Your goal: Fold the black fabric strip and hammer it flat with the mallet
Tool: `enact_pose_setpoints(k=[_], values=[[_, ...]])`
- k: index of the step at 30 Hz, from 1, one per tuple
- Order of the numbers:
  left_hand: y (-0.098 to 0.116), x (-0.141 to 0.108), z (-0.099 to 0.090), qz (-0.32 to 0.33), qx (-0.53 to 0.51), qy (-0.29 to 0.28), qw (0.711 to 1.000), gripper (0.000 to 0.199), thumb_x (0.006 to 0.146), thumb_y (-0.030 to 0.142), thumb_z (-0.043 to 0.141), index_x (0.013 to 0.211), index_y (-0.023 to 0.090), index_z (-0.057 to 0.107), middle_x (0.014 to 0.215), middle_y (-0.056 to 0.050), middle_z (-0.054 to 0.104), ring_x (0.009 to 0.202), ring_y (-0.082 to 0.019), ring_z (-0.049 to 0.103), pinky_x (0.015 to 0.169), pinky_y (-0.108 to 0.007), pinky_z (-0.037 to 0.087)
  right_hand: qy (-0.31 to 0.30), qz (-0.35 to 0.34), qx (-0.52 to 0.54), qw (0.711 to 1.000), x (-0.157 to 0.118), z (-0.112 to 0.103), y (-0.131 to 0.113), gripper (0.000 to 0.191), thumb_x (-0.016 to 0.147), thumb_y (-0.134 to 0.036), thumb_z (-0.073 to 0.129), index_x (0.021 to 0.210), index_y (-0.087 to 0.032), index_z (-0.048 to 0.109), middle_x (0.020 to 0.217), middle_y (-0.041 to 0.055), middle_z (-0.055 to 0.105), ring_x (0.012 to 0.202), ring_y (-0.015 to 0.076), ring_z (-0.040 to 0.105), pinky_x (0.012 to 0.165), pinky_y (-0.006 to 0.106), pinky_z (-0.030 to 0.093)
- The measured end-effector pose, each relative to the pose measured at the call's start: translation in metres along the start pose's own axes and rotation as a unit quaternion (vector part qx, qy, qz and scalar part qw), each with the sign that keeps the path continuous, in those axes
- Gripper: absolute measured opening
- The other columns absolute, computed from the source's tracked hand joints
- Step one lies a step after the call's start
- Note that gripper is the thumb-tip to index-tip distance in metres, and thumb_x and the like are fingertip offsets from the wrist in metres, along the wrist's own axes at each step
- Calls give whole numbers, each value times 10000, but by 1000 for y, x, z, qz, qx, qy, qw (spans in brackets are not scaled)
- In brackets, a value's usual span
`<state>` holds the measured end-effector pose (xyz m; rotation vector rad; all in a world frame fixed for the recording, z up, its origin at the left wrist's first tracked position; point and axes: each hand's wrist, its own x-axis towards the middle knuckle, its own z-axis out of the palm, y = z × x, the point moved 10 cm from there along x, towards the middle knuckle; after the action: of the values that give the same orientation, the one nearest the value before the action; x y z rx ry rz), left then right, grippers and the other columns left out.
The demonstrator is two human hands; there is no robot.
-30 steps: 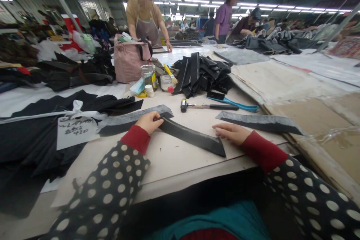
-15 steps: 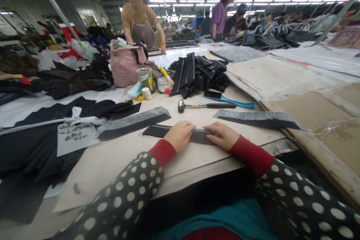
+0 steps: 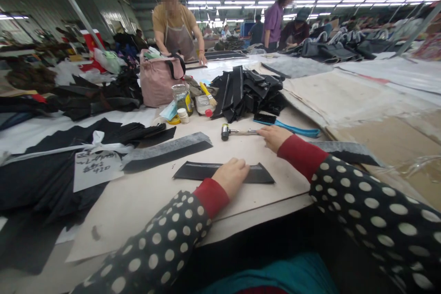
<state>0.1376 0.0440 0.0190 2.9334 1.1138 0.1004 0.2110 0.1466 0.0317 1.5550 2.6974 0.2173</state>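
The black strip lies on the pale board in front of the person, long side going left to right, w/ a thin grey line along its upper part. The L hand rests on it, a bit right of its middle, palm down, fingers bent & close together. The fingertips are hard to see, so I cannot tell if they pinch the strip or only press on it.

The R hand is farther fwd, at the hammer, which lies behind the strip. Its fingertips meet the handle, and the hand covers the handle's end; I cannot tell if the grip is narrow around it or only touching. The hammer head points left, apart from the hand.

Just behind the R hand is a blue brush. A grey-black strip lies to the right, partly hidden by the sleeve; a similar piece lies at left, near a tied stack of black cloth w/ handwritten paper tag.

Behind the hammer is a heap of black pieces; to its left, a glass jar & a pink bag.
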Motion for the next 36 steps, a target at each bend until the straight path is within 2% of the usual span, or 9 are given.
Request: enact_pose_setpoints(k=[5, 7, 10, 14, 19, 24, 28, 33, 36], values=[[0, -1, 1, -4, 11, 3, 1000, 297, 830, 108, 320, 1072, 131, 490, 911, -76, 516, 813, -188, 445, 752, -309, 417, -59, 41, -62, 995, 40, 20, 16, 324, 809, -85, 332, 1039, -119, 557, 950, 141, 584, 866, 213, 532, 701, 310, 376], [-1, -2, 1, 0, 9, 9, 1000, 295, 831, 115, 324, 1073, 142, 490, 909, -70, 518, 802, -186, 445, 744, -308, 418, -55, 43, -67, 995, 48, 11, 14, 299, 825, -102, 320, 949, -112, 593, 925, 147, 581, 861, 211, 528, 695, 305, 366], [-1, -4, -1, 4, 1, 20, 1000, 287, 830, 120, 331, 1064, 153, 494, 902, -62, 520, 797, -181, 447, 748, -306, 423, -6, 37, -88, 995, 49, -25, 9, 277, 842, -173, 338, 911, -104, 597, 933, 151, 565, 897, 228, 502, 719, 321, 345], [-3, -10, -2, -7, -19, 19, 1000, 265, 843, 167, 343, 1056, 151, 501, 917, -67, 529, 841, -185, 461, 760, -313, 431, 59, 52, -77, 994, 15, -67, 6, 281, 841, -284, 367, 925, -134, 590, 900, 119, 572, 850, 217, 513, 678, 302, 347], [1, -15, -2, -2, -24, 27, 999, 261, 857, 179, 333, 1057, 141, 497, 961, -86, 529, 919, -190, 461, 781, -319, 432, 16, 65, 144, 987, -71, -45, 2, 376, 838, -410, 313, 984, -193, 584, 852, 69, 618, 747, 189, 557, 650, 290, 412], [3, -13, 0, -4, -3, 16, 1000, 244, 854, 143, 327, 1022, 136, 503, 947, -90, 524, 883, -190, 466, 762, -324, 435, 34, 91, 259, 961, -135, -32, 3, 412, 789, -449, 377, 1068, -215, 570, 1022, 60, 613, 918, 238, 560, 787, 353, 449], [8, -13, 0, 1, 7, 9, 1000, 214, 854, 143, 330, 966, 139, 512, 936, -90, 521, 872, -195, 464, 736, -326, 438, 107, 108, 224, 963, -154, -34, -1, 453, 813, -402, 350, 1198, -196, 475, 1087, 89, 576, 971, 234, 542, 838, 364, 431], [22, -15, 4, 21, 48, -1, 999, 205, 846, 127, 313, 873, 119, 517, 866, -92, 516, 797, -205, 476, 601, -314, 446, 35, 93, 174, 980, -153, -4, -16, 428, 847, -376, 283, 1203, -227, 467, 873, 77, 621, 752, 194, 595, 672, 317, 477], [26, -16, 8, 20, 63, 8, 998, 195, 839, 122, 320, 879, 116, 511, 834, -97, 504, 764, -204, 481, 540, -301, 432, 79, 84, 191, 975, -149, -22, -19, 431, 846, -376, 304, 1226, -226, 443, 960, 80, 606, 862, 203, 573, 744, 315, 460]])
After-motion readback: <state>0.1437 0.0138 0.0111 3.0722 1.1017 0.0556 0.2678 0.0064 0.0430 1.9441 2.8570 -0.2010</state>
